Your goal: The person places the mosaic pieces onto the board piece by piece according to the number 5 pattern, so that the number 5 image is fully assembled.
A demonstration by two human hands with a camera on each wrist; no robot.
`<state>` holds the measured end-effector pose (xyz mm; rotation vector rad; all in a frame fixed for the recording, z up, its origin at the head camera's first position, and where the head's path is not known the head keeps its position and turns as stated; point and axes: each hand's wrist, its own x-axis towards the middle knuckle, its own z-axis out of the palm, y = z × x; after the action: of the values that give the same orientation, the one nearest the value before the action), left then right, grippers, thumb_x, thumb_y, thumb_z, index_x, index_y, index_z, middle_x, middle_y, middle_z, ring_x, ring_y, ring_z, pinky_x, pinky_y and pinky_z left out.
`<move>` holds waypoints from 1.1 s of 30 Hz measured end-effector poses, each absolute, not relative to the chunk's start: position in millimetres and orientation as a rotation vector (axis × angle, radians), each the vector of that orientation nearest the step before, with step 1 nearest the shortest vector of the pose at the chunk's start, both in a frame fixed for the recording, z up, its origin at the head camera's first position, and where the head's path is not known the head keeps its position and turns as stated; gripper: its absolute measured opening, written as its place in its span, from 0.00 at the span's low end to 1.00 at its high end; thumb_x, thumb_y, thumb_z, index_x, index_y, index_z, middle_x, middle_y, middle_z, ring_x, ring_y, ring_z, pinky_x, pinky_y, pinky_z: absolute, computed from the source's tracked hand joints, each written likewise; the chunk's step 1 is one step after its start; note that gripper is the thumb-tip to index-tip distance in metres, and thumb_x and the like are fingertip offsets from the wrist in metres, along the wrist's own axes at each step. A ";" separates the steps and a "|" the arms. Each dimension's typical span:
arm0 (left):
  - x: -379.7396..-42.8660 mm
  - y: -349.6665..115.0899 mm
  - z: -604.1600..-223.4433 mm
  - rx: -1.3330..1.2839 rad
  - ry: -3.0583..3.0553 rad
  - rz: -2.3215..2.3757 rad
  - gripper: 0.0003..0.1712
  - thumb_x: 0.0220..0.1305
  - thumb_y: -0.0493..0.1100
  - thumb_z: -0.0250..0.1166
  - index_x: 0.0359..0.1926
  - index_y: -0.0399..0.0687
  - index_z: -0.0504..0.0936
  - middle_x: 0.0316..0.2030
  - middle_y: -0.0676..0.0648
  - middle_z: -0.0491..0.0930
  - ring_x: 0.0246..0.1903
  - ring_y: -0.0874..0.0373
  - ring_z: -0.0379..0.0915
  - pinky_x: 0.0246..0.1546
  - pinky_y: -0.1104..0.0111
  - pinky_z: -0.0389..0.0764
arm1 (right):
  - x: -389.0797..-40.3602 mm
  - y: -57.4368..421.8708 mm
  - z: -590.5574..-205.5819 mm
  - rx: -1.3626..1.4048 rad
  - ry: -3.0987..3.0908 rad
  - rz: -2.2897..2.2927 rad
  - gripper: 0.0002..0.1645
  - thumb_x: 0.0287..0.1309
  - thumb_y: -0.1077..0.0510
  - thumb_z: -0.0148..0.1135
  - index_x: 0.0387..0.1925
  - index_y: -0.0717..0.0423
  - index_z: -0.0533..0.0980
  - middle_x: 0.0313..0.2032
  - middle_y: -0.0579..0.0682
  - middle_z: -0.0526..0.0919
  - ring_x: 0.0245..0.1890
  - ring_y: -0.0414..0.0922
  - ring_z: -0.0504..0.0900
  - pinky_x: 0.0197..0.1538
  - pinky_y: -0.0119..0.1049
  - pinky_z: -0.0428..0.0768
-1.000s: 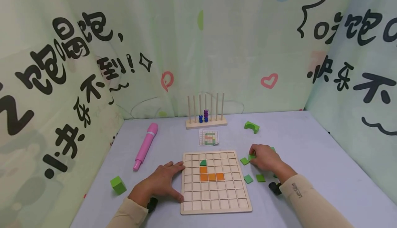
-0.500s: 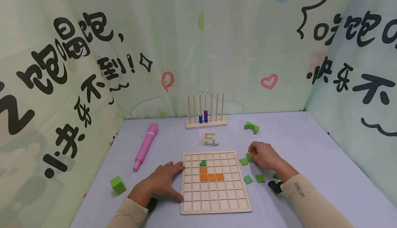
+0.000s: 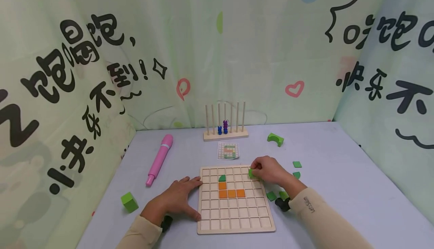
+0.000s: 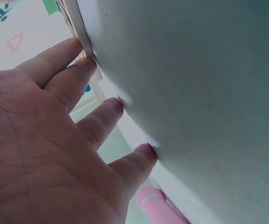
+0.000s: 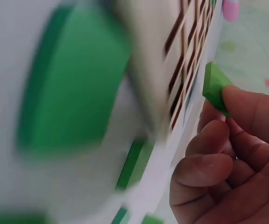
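A wooden grid board (image 3: 237, 224) lies on the table. It bears a green quarter-round tile (image 3: 222, 178) and several orange square tiles (image 3: 232, 193) in an L shape. My left hand (image 3: 178, 198) is spread at the board's left edge; in the left wrist view its straight fingers (image 4: 85, 65) reach that edge and the tabletop. Above the board's far right corner, my right hand (image 3: 272, 171) pinches a green square tile (image 5: 214, 88) between thumb and fingertips, the other fingers curled. Loose green tiles (image 3: 271, 196) lie right of the board, some partly covered by the right wrist.
A printed pattern card (image 3: 228, 151) lies behind the board, before a pegged wooden stand (image 3: 225, 134) with blue and purple beads. A pink microphone-like toy (image 3: 160, 160) and a green cube (image 3: 129, 202) lie left. A green arch block (image 3: 275, 139) is at back right.
My right hand has picked up a green square tile from the loose ones and carried it left over the board's corner. The left hand stays at the board's edge.
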<state>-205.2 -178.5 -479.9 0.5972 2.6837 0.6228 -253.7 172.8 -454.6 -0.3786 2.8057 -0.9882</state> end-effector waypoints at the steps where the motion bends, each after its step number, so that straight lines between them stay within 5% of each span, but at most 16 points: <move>1: -205.3 -178.4 -480.1 0.596 2.683 0.623 0.65 0.36 0.68 0.85 0.76 0.54 0.69 0.78 0.52 0.63 0.79 0.39 0.52 0.76 0.34 0.53 | -254.2 167.8 -454.9 -0.392 2.794 -0.994 0.02 0.66 0.63 0.65 0.38 0.58 0.81 0.31 0.47 0.81 0.32 0.43 0.75 0.37 0.36 0.76; 33: -207.3 -180.2 -483.5 0.616 2.684 0.621 0.66 0.37 0.70 0.84 0.76 0.55 0.69 0.79 0.52 0.63 0.79 0.40 0.52 0.75 0.34 0.53 | -271.6 99.5 -461.3 -0.509 2.741 -0.793 0.05 0.63 0.64 0.68 0.32 0.53 0.81 0.30 0.45 0.80 0.32 0.43 0.75 0.39 0.37 0.78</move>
<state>-207.3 -180.2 -483.5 0.6165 2.6837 0.6212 -271.6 99.5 -461.3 -0.5088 2.7412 -0.7931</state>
